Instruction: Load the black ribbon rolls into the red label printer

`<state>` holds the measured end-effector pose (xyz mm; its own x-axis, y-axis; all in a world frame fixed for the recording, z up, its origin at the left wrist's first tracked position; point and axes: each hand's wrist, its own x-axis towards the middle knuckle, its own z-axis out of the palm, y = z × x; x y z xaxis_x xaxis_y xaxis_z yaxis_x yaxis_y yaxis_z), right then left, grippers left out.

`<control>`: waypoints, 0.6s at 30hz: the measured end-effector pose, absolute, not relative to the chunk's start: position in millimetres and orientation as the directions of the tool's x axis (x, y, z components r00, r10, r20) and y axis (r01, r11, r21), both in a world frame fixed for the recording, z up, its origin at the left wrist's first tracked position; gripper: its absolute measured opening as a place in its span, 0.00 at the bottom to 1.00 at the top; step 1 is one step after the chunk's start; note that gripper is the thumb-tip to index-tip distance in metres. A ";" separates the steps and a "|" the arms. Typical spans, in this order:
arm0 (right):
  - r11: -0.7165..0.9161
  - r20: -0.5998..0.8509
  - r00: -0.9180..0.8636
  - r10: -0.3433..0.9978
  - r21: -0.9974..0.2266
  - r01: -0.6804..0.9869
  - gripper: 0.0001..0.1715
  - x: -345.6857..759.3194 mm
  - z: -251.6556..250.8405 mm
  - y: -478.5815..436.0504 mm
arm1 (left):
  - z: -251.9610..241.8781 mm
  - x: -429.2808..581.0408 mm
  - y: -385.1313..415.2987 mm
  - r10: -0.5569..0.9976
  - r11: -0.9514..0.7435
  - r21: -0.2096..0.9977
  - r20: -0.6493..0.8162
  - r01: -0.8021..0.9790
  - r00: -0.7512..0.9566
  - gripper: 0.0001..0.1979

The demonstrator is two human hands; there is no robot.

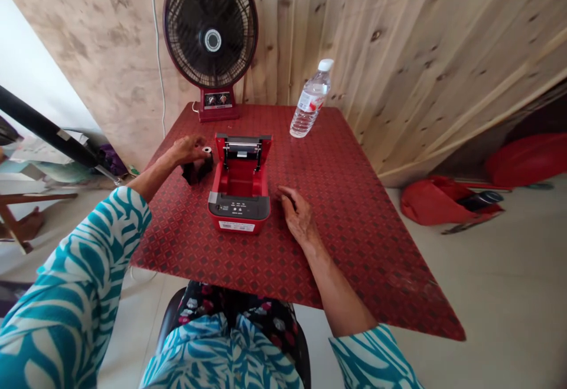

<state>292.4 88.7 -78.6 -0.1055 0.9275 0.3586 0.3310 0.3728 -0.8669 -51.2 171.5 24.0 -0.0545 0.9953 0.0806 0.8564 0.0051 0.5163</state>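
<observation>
A red and dark grey label printer (pixel 239 205) stands on the table with its lid (pixel 243 147) raised. Its red inner bay shows no roll inside. To its left, my left hand (pixel 188 149) reaches over a small dark roll (pixel 204 166) with a white core end, fingers stretched out and apart. Whether the fingertips touch the roll is hard to see. Black material lies under that hand, its shape partly hidden. My right hand (pixel 297 211) rests on the table just right of the printer, holding nothing, its fingers loosely bent and apart.
The table (pixel 345 224) has a red patterned cover. A dark red fan (pixel 212 41) stands at its back left, and a clear water bottle (pixel 310 103) at the back right. Behind is a wooden wall (pixel 376 23). A red bag (pixel 429 203) lies beyond the right edge.
</observation>
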 end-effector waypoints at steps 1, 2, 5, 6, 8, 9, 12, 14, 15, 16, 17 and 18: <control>0.368 0.353 -0.107 0.929 -0.868 0.332 0.17 292.5 -78.2 88.6 | 23.9 -62.0 167.8 0.987 -0.028 0.620 0.141 0.784 -0.077 0.16; 0.366 0.350 -0.108 0.930 -0.869 0.333 0.17 292.5 -77.7 88.5 | 23.1 -73.9 162.8 0.972 -0.058 0.719 0.200 0.692 -0.127 0.17; 0.370 0.353 -0.112 0.929 -0.868 0.332 0.17 292.3 -76.2 88.7 | 14.3 -106.8 142.6 0.936 -0.060 0.888 0.209 0.457 -0.283 0.17; 0.371 0.354 -0.111 0.929 -0.868 0.331 0.16 292.2 -75.9 88.9 | 9.4 -113.3 135.7 0.945 -0.028 0.896 0.168 0.444 -0.280 0.19; 0.367 0.353 -0.104 0.930 -0.870 0.330 0.16 291.7 -75.9 89.5 | -2.3 -116.5 124.6 0.968 0.019 0.906 0.090 0.424 -0.235 0.23; 0.363 0.350 -0.100 0.931 -0.871 0.330 0.16 291.4 -76.1 89.8 | -8.2 -113.6 121.1 0.978 0.031 0.904 0.060 0.426 -0.198 0.25; 0.355 0.345 -0.092 0.934 -0.875 0.329 0.17 290.3 -76.3 90.0 | -20.8 -97.2 117.8 0.983 0.024 0.903 0.056 0.428 -0.172 0.24; 0.348 0.338 -0.090 0.937 -0.879 0.327 0.17 289.5 -75.9 89.7 | -22.2 -89.4 117.6 0.960 0.030 0.912 0.087 0.408 -0.265 0.19; 0.343 0.333 -0.090 0.939 -0.880 0.327 0.17 289.1 -75.6 89.6 | -20.5 -88.3 116.6 0.941 0.033 0.926 0.097 0.375 -0.323 0.16; 0.338 0.327 -0.090 0.941 -0.882 0.329 0.17 288.7 -75.3 89.4 | -17.1 -89.1 114.4 0.925 0.021 0.946 0.105 0.325 -0.366 0.15; 0.334 0.322 -0.091 0.942 -0.883 0.331 0.18 288.3 -75.0 89.4 | -12.0 -91.4 110.8 0.913 -0.007 0.964 0.115 0.267 -0.391 0.15; 0.330 0.318 -0.092 0.944 -0.883 0.333 0.18 288.1 -74.9 89.5 | -5.3 -94.0 105.6 0.906 -0.046 0.976 0.130 0.212 -0.403 0.16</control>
<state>288.1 89.5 -74.9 -0.0917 0.9438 0.3177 0.3328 0.3297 -0.8835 -94.0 105.6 -5.3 -0.4026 0.9061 0.1301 0.2120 -0.0459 0.9762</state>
